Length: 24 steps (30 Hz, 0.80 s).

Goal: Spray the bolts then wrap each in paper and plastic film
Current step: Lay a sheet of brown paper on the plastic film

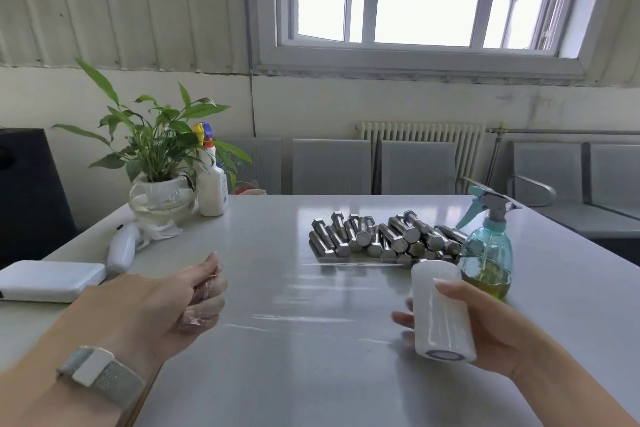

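Note:
A pile of several steel hex bolts (384, 236) lies on the grey table (311, 374), right of centre. Beside it on the right stands a teal spray bottle (488, 253) holding yellowish liquid. My right hand (485, 333) grips a white roll of plastic film (440, 312), held nearly upright in front of the bottle. A clear sheet of plastic film (304, 291) stretches from the roll leftward above the table. My left hand (187, 302) pinches the sheet's free end, fingers curled round the bunched film. No paper is visible.
A potted plant in a glass bowl (162, 198) and a white cleaner bottle (212, 184) stand at the far left. A white handheld device (121, 250) and a flat white box (48, 279) lie at the left edge. Grey chairs (332, 166) line the far side.

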### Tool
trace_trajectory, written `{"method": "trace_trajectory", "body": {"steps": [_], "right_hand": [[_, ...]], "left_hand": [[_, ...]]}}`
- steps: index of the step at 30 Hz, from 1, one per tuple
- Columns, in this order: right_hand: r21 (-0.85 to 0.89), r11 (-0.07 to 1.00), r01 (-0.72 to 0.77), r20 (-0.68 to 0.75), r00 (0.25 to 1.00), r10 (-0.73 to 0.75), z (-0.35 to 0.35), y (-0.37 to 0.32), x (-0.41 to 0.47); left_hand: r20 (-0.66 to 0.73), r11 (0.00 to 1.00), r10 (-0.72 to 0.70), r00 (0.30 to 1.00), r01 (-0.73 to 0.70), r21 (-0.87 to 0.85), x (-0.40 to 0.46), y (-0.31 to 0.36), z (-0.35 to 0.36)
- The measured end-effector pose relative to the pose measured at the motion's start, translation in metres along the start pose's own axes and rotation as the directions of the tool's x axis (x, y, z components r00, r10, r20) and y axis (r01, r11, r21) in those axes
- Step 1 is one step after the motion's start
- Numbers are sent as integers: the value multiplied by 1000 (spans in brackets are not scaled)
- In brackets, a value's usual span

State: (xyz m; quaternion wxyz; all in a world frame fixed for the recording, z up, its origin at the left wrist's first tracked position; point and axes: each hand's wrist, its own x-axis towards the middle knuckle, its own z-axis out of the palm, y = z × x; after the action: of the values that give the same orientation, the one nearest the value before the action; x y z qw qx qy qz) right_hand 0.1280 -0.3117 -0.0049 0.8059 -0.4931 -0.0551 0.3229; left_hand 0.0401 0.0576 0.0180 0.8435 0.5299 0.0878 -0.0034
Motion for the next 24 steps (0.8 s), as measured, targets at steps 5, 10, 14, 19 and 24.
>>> {"method": "trace_trajectory", "body": {"steps": [5,10,14,19,24], "right_hand": [[2,999,32,-53,998,-32,-3,-1,0],[-46,999,-19,-90,996,15,-16,-13,-11],[-114,993,4,-189,982,-26,-25,-17,-12],[-161,987,16,-224,973,-52,-27,-21,-12],[-230,973,-19,-226,973,-35,-38,-32,-18]], "left_hand": [[-57,982,29,998,-18,188,2,1,-3],[-218,887,172,961,-55,458,8,-5,-6],[-334,678,410,848,-39,734,13,-11,-9],[-203,57,567,798,208,977,3,-12,-6],[-115,-53,533,838,169,984,12,-27,-17]]}}
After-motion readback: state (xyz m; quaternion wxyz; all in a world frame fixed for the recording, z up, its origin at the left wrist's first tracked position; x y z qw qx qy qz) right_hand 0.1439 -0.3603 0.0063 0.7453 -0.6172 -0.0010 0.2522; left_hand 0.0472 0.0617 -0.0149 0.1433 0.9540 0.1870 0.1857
